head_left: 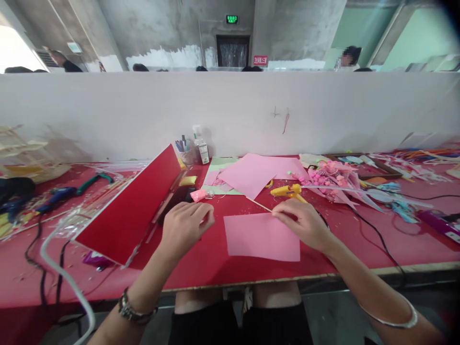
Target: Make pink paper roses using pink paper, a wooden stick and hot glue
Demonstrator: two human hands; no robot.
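A cut pink sheet [262,237] lies flat on the red table near its front edge. Over its upper right part, my right hand [302,223] pinches the end of a thin stick [259,204] that points up and to the left. My left hand [187,225] is raised left of the sheet, fingers curled and thumb against them; what it holds, if anything, is too small to make out. Behind my hands lie larger pink sheets [247,175], a yellow glue gun [287,190] and a small pink lump [198,195].
A red board [132,206] leans at the left beside a white cable [59,268]. Pink flowers [330,177] lie at the right, with black cords nearby. A pen cup [186,156] and bottle [203,152] stand by the white partition [143,112].
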